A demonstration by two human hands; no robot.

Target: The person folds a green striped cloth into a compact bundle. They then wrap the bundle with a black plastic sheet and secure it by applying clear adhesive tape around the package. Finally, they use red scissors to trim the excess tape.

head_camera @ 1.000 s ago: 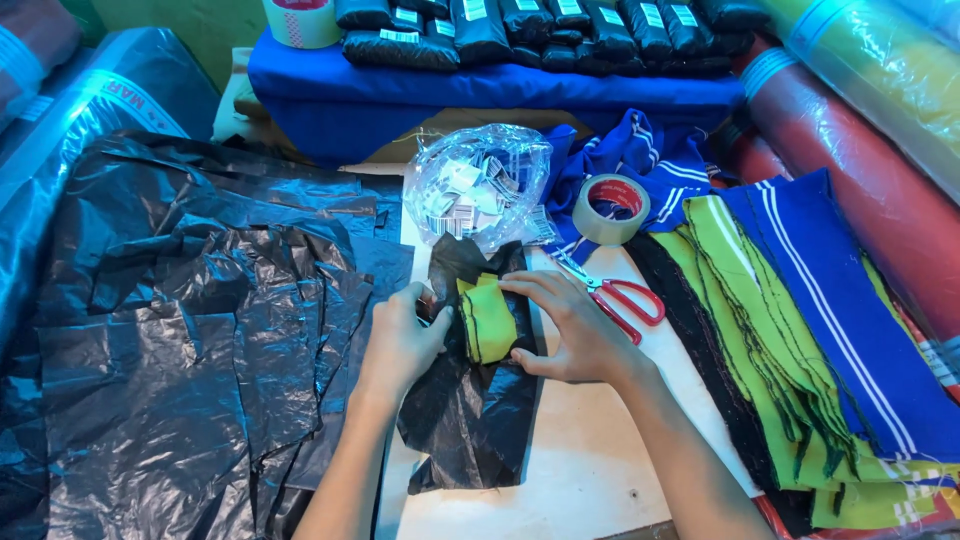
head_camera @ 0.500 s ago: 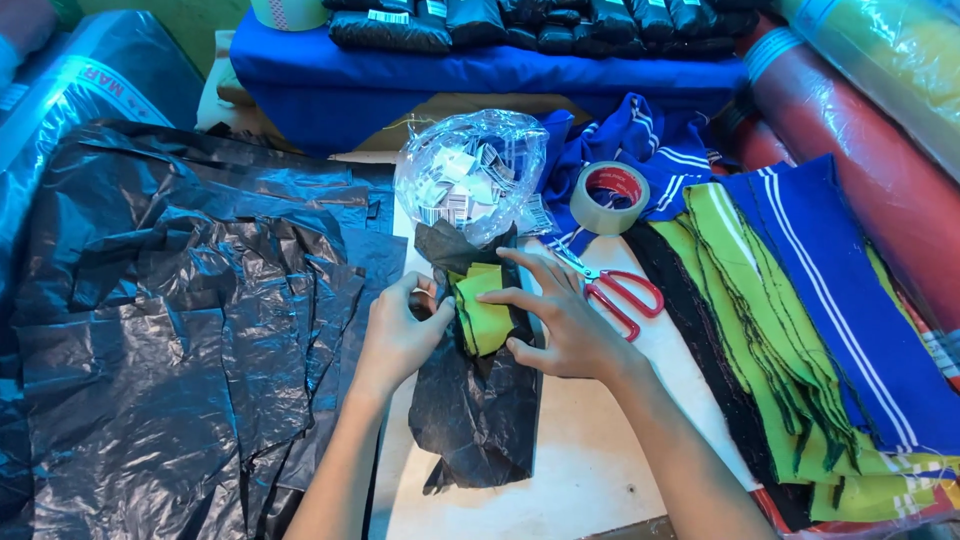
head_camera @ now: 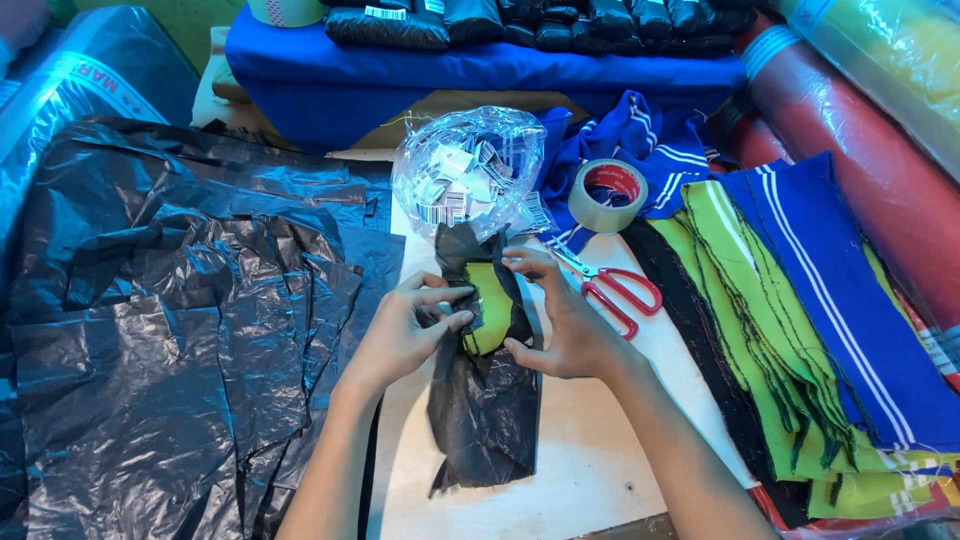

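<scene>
From here I see both hands working on a small black bag (head_camera: 487,400) that lies on the white table (head_camera: 590,470), its lower end toward me and its mouth pointing away. A folded lime-green cloth (head_camera: 493,310) sits in the bag's upper half, part of it showing through the opening. My left hand (head_camera: 405,330) is curled, thumb and fingertips pinching the black plastic at the left edge of the opening. My right hand (head_camera: 565,320) is on the other side: its fingertips nip the plastic at the top, near the mouth, while the thumb presses the right edge of the bag lower down; I cannot tell whether it also touches the cloth. Just beyond the bag lies a clear bag of tags (head_camera: 470,180), touching or nearly touching the black bag's mouth. Red-handled scissors (head_camera: 615,295) lie just right of my right hand, and a tape roll (head_camera: 607,195) stands beyond them. A big heap of black plastic sheets (head_camera: 170,320) covers the left of the table. On the right, a stack of green and blue striped cloths (head_camera: 790,330) lies fanned out, well apart from the bag.
</scene>
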